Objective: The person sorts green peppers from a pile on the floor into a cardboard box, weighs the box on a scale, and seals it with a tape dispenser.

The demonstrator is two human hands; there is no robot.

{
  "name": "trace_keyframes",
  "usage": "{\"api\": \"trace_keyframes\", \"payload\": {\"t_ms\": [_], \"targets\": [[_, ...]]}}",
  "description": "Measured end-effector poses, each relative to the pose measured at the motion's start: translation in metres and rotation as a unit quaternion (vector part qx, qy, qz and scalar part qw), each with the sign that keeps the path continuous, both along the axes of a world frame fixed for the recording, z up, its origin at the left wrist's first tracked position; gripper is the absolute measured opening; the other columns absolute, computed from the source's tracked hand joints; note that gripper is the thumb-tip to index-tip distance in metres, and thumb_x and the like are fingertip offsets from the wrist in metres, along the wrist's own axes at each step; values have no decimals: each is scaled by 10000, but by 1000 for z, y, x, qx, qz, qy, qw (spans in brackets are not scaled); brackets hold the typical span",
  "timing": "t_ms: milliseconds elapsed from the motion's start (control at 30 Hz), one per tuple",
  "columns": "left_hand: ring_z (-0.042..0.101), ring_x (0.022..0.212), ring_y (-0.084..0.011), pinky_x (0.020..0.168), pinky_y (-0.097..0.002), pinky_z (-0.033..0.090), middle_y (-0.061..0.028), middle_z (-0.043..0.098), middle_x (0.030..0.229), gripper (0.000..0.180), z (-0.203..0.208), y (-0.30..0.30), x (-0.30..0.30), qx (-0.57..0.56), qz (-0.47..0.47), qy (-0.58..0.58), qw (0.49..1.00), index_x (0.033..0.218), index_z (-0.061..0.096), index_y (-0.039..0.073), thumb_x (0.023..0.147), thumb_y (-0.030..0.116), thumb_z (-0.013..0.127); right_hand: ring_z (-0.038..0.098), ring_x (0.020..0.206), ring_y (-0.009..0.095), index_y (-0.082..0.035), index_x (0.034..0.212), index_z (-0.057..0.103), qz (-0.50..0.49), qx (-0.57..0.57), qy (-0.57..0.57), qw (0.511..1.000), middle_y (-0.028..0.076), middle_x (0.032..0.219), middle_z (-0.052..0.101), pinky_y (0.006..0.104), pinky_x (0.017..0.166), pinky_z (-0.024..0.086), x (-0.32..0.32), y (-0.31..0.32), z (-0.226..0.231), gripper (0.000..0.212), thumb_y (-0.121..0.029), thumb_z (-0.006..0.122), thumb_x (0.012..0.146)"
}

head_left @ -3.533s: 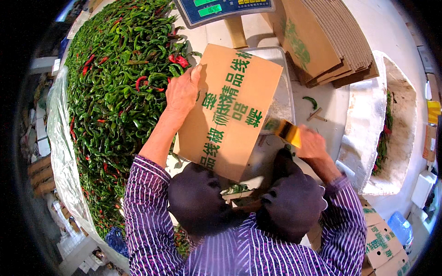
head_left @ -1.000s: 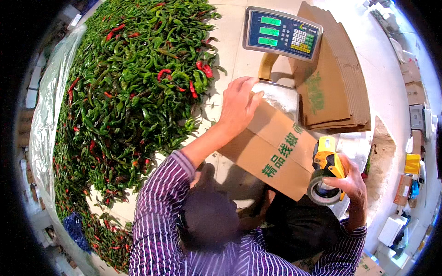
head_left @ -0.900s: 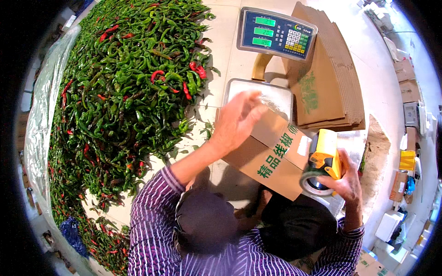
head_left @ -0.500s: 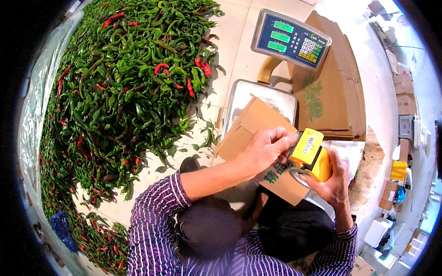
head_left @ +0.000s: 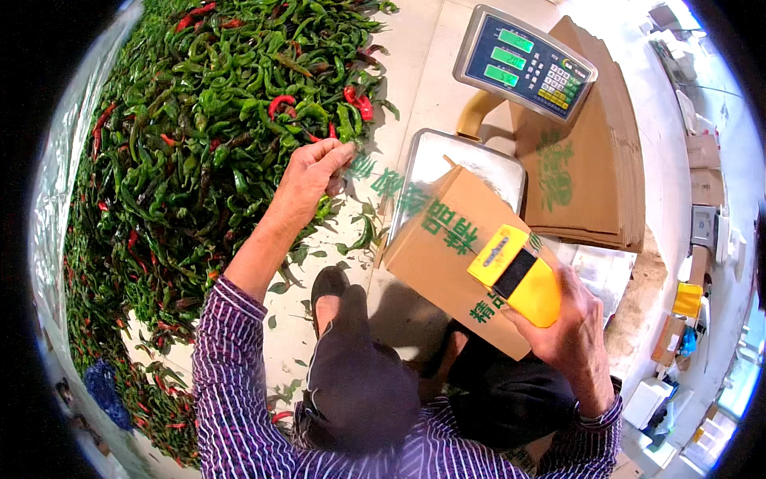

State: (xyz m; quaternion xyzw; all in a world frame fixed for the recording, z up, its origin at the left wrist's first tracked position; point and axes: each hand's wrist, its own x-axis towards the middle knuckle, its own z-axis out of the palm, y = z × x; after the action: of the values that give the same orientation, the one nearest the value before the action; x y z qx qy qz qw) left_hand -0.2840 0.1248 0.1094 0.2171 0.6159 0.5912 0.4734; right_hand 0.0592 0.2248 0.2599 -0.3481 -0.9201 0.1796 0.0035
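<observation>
My left hand point(head_left: 309, 182) is closed in a pinch on the free end of a clear packing tape point(head_left: 388, 184) with green print, beside the pepper pile. The stretched tape runs rightward over a brown cardboard carton point(head_left: 427, 267). My right hand point(head_left: 570, 323) grips a yellow tape dispenser point(head_left: 527, 283) above the carton's near right part. The carton lies tilted across the near side of a weighing scale's steel platform point(head_left: 421, 160), close to my knees. Part of the carton is hidden by the dispenser and my right hand.
Green peppers with some red ones point(head_left: 199, 152) form a large heap at the left, by clear plastic sheeting point(head_left: 60, 191). The scale's display point(head_left: 523, 64) stands on a post behind the platform. Flattened cartons point(head_left: 590, 152) are stacked to its right. Loose leaves lie on the floor tiles point(head_left: 407, 72).
My left hand has moved from the dispenser far left and up, drawing out a long strip of tape. The dispenser has turned and sits slightly lower over the carton. The view has shifted slightly.
</observation>
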Motion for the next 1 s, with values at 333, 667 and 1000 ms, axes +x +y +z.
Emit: {"api": "trace_keyframes", "payload": {"t_ms": [333, 667, 1000], "targets": [[392, 544, -42, 505, -224, 320, 75, 425, 624, 338, -56, 1, -5, 0, 33, 44, 998, 717, 523, 122, 982, 310, 615, 638, 780, 408, -42, 1048, 501, 9, 25, -97, 995, 186, 875, 608, 481, 635, 514, -51, -3, -6, 507, -293, 814, 739], [399, 590, -71, 537, -270, 355, 49, 444, 622, 334, -148, 6, 22, 14, 11, 184, 983, 741, 599, 26, 962, 276, 609, 651, 762, 388, -54, 1016, 525, 9, 66, -178, 982, 177, 840, 624, 477, 637, 520, -69, -1, -27, 475, -307, 810, 732], [627, 734, -391, 667, -453, 493, -207, 622, 744, 277, -164, 27, 89, -2, -58, 265, 963, 824, 611, 20, 956, 261, 577, 642, 792, 376, -47, 1022, 530, 8, 67, -182, 981, 160, 837, 605, 471, 655, 514, -69, 2, -33, 515, -306, 835, 698]]}}
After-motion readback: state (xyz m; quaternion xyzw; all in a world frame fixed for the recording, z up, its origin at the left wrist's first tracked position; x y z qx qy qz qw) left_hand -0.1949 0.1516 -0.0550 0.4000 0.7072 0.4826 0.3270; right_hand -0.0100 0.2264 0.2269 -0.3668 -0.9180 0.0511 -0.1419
